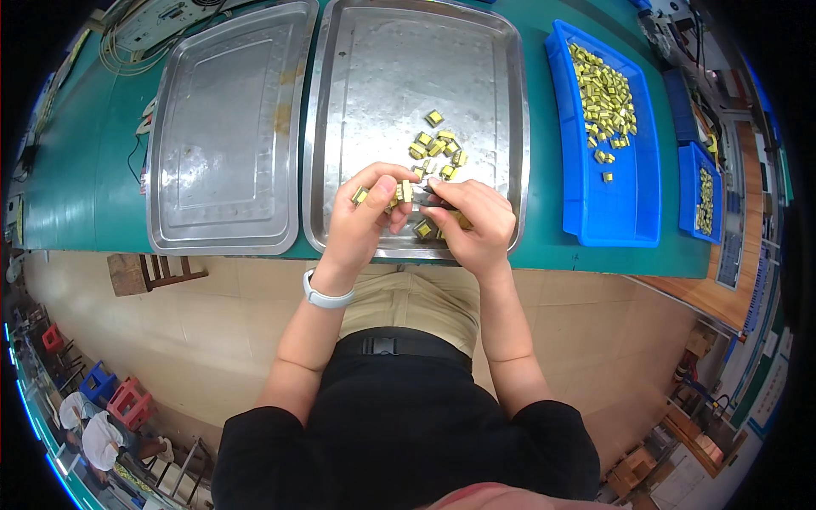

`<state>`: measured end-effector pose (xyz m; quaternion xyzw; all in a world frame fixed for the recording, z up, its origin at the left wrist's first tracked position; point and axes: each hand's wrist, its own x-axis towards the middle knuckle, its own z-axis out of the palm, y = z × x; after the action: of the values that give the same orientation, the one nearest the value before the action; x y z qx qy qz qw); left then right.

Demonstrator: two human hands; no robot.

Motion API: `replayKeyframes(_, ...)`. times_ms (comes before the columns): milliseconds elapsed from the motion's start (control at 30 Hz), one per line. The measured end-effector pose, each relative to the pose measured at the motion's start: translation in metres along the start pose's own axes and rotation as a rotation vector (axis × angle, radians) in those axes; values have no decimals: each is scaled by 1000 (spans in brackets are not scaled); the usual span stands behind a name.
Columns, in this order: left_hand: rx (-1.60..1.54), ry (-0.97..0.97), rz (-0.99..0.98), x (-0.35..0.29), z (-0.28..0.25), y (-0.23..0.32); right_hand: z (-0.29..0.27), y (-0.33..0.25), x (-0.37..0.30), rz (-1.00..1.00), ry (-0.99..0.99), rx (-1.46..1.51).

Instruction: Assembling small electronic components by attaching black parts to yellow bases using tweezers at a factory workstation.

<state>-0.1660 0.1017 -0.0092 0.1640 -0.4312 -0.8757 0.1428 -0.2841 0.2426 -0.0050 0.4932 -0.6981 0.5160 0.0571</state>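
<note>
My left hand (361, 214) is closed round several small yellow transformers (399, 197), with one held up between thumb and fingers. Close beside it, my right hand (473, 218) pinches a thin dark tool (432, 201), its tip pointing at the held transformer. The tool's exact kind is hidden by the fingers. Both hands are over the near part of a shallow metal tray (382, 93). More yellow transformers (435, 146) lie loose in that tray, just beyond my hands, and a few sit under my right hand.
A second metal tray (225, 136) lies to the left. On the right, a blue bin (610, 212) holds a heap of yellow transformers; a smaller blue bin (687, 170) with small parts stands beyond it. Cables (127, 59) lie at the back left of the green table (93, 170).
</note>
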Motion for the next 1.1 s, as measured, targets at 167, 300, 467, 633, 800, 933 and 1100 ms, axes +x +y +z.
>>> replayKeyframes(167,3,11,-10,0,0,-1,0,1,-1,-7,-15,3)
replayKeyframes(300,45,-25,-3,1,0,-1,1,2,-1,-24,-5,2)
replayKeyframes(467,75,-43,9,1,-1,0,0,1,0,-22,-12,-2)
replayKeyframes(633,-296,-153,-41,3,-3,10,-1,-2,-1,45,65,-15)
replayKeyframes(800,258,68,-33,9,9,24,-3,-1,0,83,124,-16)
replayKeyframes(933,937,105,240,17,9,11,-5,-3,1,90,112,-35)
replayKeyframes(1100,1073,79,380,21,17,6,-4,-2,0,88,118,-27)
